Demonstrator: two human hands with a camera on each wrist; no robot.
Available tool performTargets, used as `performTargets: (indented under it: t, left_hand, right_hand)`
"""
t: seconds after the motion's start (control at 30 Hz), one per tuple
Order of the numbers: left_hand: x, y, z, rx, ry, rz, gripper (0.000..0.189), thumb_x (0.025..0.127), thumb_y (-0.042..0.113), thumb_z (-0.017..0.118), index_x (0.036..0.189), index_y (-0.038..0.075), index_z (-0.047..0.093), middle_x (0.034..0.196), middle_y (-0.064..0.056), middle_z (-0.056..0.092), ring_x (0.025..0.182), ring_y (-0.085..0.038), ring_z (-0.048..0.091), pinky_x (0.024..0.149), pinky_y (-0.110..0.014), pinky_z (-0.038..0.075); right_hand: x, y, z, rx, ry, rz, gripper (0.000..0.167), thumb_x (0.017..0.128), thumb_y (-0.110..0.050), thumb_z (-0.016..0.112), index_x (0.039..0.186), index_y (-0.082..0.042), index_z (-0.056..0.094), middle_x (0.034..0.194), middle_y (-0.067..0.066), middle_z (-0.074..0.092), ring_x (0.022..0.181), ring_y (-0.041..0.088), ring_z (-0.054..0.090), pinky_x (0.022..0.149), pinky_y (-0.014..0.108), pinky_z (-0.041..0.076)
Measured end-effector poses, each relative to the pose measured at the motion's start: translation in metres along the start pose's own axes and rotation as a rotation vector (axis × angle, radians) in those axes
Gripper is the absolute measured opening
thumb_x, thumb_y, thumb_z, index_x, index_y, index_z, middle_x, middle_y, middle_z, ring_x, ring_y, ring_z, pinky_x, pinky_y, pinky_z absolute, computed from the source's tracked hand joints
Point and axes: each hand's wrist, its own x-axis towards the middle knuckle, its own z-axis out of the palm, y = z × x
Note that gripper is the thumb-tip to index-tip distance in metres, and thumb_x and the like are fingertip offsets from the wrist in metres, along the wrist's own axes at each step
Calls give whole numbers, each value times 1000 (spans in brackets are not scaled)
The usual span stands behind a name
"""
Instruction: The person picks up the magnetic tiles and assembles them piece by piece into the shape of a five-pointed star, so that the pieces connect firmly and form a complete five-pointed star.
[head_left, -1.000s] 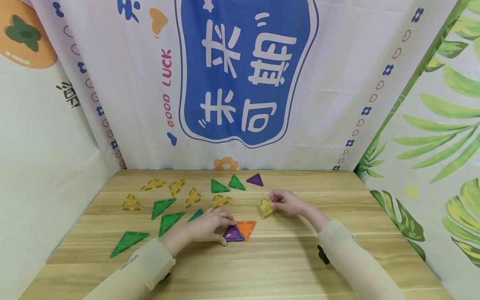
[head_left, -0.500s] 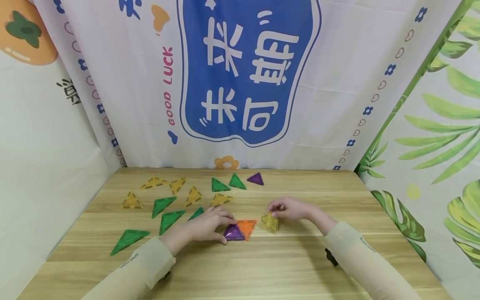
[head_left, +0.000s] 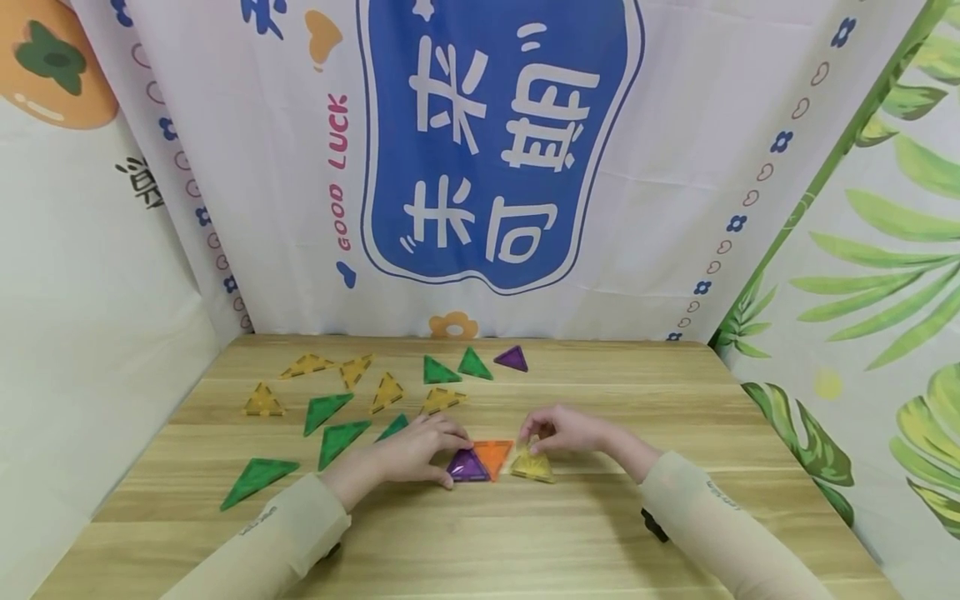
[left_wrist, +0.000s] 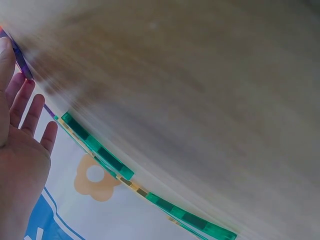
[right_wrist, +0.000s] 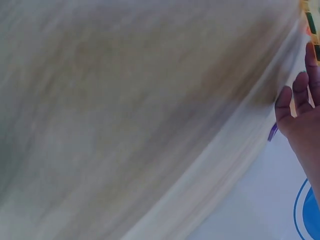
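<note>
On the wooden table, a purple triangular magnetic tile (head_left: 468, 468) lies flat against an orange triangular tile (head_left: 492, 457). My left hand (head_left: 414, 452) holds the purple tile at its left side, with the thumb at the near corner and a finger at the top. Just right of the orange tile, my right hand (head_left: 567, 429) pinches a yellow triangular tile (head_left: 532, 469) by its upper part. A narrow gap seems to part yellow from orange. In the right wrist view only an edge of the yellow tile (right_wrist: 311, 24) shows, by the fingertips.
Several yellow tiles (head_left: 262, 402) and green tiles (head_left: 259, 481) lie scattered to the left and back. One green tile (head_left: 393, 427) is partly behind the left hand. A second purple tile (head_left: 512, 359) lies near the back edge, before a printed curtain (head_left: 660, 208).
My right hand has brought the yellow tile toward me and leftward, turning it so that it now sits close beside the orange tile. My left hand stays on the purple tile.
</note>
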Motion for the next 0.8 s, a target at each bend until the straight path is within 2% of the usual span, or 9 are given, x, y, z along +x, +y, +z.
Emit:
performTargets:
  t: [0.2, 0.5, 0.8]
  left_hand:
    - [0, 1, -1, -7, 0, -4, 62, 77, 47, 72, 128, 16, 59, 131, 1, 55, 126, -21, 43, 104, -51, 35]
    - [0, 1, 0, 1, 1, -6, 62, 76, 48, 71, 129, 17, 59, 131, 2, 55, 126, -20, 44, 104, -48, 36]
    - [1, 1, 2, -6, -3, -19, 62, 76, 49, 70, 129, 17, 59, 131, 2, 55, 126, -20, 44, 104, -48, 36]
  right_hand:
    - [8, -2, 6, -1, 33, 1, 29, 82, -24, 73, 104, -9, 61, 89, -3, 62, 77, 8, 55, 70, 22, 50]
    - [18, -6, 10, -61, 33, 3, 29, 79, -24, 76, 100, -12, 60, 87, -4, 62, 77, 7, 55, 71, 22, 50]
    - [24, -7, 8, -70, 28, 12, 31, 78, -25, 77, 98, -9, 58, 90, 2, 60, 82, 14, 55, 72, 22, 48]
